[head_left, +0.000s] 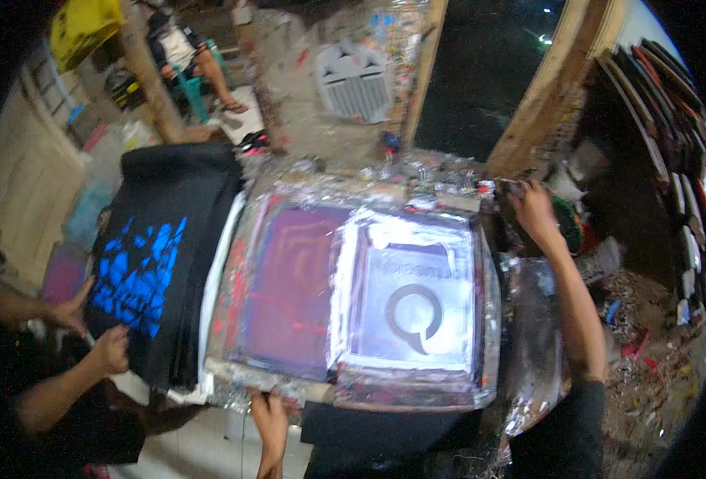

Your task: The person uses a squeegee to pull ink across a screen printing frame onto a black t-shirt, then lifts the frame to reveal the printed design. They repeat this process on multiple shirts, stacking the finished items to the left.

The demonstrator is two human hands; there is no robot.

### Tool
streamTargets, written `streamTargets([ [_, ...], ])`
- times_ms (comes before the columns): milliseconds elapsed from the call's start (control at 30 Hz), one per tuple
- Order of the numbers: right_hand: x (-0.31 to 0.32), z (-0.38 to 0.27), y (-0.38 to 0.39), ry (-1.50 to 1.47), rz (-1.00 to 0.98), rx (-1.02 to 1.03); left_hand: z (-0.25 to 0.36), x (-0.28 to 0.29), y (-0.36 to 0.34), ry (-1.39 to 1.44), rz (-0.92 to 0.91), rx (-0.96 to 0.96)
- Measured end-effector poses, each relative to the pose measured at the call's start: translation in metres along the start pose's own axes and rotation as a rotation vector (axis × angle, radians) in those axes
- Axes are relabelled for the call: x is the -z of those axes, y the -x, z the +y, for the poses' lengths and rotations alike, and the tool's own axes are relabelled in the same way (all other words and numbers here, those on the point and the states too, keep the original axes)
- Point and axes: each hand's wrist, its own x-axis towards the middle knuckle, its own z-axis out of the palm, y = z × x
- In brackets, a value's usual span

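A silk-screen frame (241,335) lies flat in front of me, its edges wrapped in worn, paint-smeared tape. The left part of its mesh is purplish; the right part is smeared with white ink (377,227) around a grey ring with a tail (413,313) and some lettering. At the near left edge, my left hand (270,419) grips the frame with its fingers at the rim. Past the frame's far right corner, my right hand (535,214) is closed, its fingers bent over something small and blurred that I cannot make out. Black fabric (393,439) shows below the frame's near edge.
On the left, a co-worker's hands (112,351) touch black fabric (181,172) with a blue broken-tile print. Beyond, a person sits on a green chair (193,96). Wooden posts (548,88) stand behind. Several boards (648,104) lean at right above littered ground (648,383).
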Motion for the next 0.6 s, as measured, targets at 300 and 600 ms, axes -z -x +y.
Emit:
streamTargets([
  [300,0.112,-0.252,0.28,-0.464,-0.397,0.607,0.0,0.004,-0.005,0.023,-0.107,-0.076],
  [600,0.028,-0.237,0.197,-0.132,-0.377,0.312,-0.004,0.008,-0.003,0.085,-0.201,-0.074],
])
